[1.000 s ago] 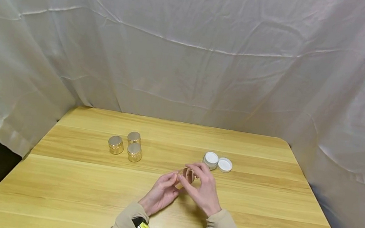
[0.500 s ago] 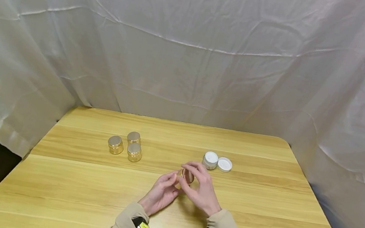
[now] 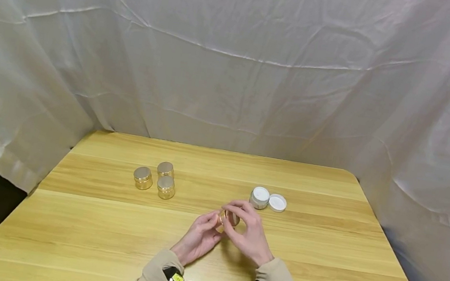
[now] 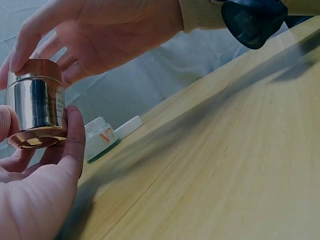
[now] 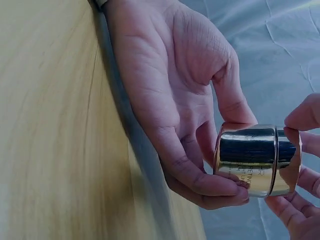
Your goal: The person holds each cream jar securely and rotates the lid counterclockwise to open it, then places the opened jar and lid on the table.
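Both hands hold a gold mirror-finish cosmetic jar [image 3: 233, 217] above the table, near the front middle. My left hand [image 3: 199, 237] grips its lower body, with thumb and fingers on either side of it in the left wrist view. At the jar's other end, the right hand [image 3: 249, 235] curls its thumb and fingers round the rim of the lid [image 4: 37, 67]. A thin seam runs between lid and body. Printed lettering shows on the jar's side in both wrist views. Fingers hide part of the jar in the head view.
Beyond the right hand stands a lidless white-topped glass jar [image 3: 259, 199], with a white lid [image 3: 277, 203] beside it. Back left are three gold jars [image 3: 143, 178], lids on. A pale curtain [image 3: 232, 88] hangs behind the wooden table [image 3: 86, 236].
The right hand's fingers have shifted slightly left round the jar's lid. My left hand stays in place, and the things on the table have not moved.
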Motion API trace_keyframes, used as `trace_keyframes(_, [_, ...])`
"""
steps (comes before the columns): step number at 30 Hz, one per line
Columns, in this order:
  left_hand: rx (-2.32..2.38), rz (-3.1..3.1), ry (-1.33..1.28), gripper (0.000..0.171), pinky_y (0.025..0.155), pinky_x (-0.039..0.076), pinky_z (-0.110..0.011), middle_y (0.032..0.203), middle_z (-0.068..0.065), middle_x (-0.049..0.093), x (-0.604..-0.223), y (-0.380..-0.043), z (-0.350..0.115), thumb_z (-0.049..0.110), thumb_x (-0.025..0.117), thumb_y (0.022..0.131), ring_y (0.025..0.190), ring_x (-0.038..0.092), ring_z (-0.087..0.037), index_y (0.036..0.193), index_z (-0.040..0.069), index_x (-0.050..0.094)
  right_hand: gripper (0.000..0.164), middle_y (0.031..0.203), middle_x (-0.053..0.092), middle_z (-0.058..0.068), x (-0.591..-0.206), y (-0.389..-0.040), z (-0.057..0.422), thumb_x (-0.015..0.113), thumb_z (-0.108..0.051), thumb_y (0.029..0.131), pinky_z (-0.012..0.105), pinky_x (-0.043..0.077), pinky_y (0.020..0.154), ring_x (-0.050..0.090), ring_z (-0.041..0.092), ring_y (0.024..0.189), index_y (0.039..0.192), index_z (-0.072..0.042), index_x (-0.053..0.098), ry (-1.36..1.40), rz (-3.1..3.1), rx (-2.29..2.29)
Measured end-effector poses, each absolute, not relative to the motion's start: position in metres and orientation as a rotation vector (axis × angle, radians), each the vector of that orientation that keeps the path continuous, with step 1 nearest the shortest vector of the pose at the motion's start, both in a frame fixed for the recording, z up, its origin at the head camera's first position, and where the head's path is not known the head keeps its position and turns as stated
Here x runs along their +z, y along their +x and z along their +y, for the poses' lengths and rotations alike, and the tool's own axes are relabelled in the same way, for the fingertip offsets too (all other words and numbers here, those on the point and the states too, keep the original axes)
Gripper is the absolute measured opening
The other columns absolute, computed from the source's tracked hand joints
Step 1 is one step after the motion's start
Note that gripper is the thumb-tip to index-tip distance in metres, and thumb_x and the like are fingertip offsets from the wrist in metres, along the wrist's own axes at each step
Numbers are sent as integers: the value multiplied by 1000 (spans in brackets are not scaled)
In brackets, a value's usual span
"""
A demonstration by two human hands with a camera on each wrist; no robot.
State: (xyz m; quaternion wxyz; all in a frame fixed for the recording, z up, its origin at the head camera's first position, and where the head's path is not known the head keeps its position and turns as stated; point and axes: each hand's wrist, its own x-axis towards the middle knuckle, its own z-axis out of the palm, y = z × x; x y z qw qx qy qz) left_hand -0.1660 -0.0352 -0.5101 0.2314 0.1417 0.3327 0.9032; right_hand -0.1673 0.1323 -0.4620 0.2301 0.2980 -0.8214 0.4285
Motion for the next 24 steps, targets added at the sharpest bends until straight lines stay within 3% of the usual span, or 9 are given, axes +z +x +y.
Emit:
trace_keyframes(5, [2487,918,401,28,108,49,-26,125,5,61,-510,-166,-35,19,42,108,114,60,-7,124,15,65,32,111,69,9,-463,-167,131,80,-11,81,36,55,93,64,24,105,111,-5,73,774,-2273,1151])
trace_keyframes(12, [2496,905,404,26,113,47,-30,128,4,62,-509,-166,-34,20,45,107,120,60,-9,121,16,67,31,104,70,8,-463,-167,132,82,-16,80,30,55,81,66,23,94,107,-3,74,690,-2281,1147])
trace_keyframes(19, [2492,926,324,27,108,50,-26,128,1,58,-507,-165,-35,18,44,107,118,59,-11,125,11,62,29,111,70,8,-460,-167,133,78,-8,81,36,55,95,65,23,104,110,-5,74,783,-2311,1194])
trace_keyframes(24, [2491,937,333,26,108,49,-26,125,4,60,-507,-165,-35,19,44,107,114,58,-8,122,15,65,33,115,69,8,-459,-166,132,79,-12,82,40,55,97,65,24,108,114,-6,73,783,-2307,1199])
